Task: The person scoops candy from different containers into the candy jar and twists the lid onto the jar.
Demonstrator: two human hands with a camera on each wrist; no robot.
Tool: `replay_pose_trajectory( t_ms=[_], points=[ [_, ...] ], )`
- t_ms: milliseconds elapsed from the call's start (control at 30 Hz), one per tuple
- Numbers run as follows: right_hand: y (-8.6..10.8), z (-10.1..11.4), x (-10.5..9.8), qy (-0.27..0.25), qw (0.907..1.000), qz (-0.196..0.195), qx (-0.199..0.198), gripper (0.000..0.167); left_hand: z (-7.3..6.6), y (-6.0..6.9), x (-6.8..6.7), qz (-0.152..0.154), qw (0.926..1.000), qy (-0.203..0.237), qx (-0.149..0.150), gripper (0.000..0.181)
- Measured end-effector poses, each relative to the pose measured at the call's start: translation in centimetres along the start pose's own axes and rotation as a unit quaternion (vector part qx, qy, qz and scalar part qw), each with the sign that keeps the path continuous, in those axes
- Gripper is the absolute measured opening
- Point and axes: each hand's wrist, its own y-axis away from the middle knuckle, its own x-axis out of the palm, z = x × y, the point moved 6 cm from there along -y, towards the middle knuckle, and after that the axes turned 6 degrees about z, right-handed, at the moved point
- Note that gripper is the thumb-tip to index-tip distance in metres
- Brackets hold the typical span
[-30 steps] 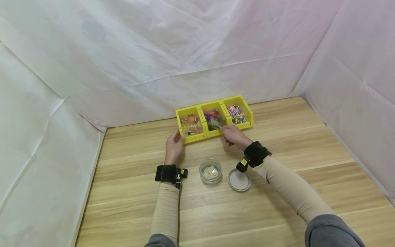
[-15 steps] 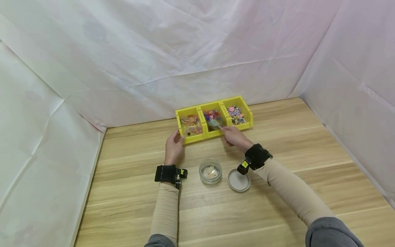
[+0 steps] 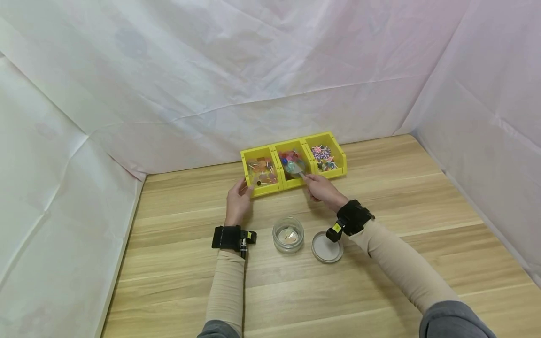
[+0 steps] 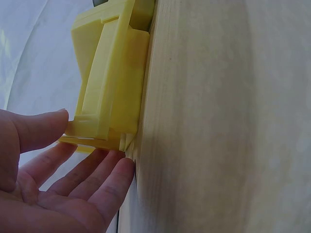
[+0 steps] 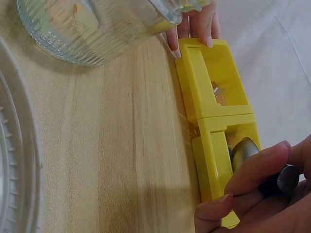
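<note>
Three joined yellow bins [image 3: 280, 184] hold small candy-like pieces. My left hand [image 3: 238, 202] holds the left bin's outer front corner; in the left wrist view its thumb [image 4: 43, 127] lies on the rim and the fingers rest against the side. My right hand [image 3: 323, 188] grips the dark handle [image 5: 287, 178] of a metal scoop, whose bowl [image 5: 244, 151] is in the middle bin among red, blue and teal pieces [image 3: 291, 165]. A glass jar [image 3: 288, 235] with a few pale pieces inside stands nearer the body.
A round lid [image 3: 327, 247] lies on the wooden table [image 3: 181, 263] right of the jar, close to my right wrist. White cloth [image 3: 211, 56] hangs behind the bins and at both sides. The right bin holds swirl-patterned pieces [image 3: 322, 153].
The scoop has risen slightly in the middle bin and its bowl shows more clearly, with pieces at it. My right hand has shifted a little; my left hand has stayed still.
</note>
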Motion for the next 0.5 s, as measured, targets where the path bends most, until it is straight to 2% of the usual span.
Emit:
replay_pose_trajectory(
  t_ms=[500],
  points=[
    [0.75, 0.00, -0.17, -0.036, 0.9991, 0.019, -0.014, 0.044, 0.12, -0.40, -0.04, 0.005, 1.0000, -0.001, 0.001, 0.051]
  ],
)
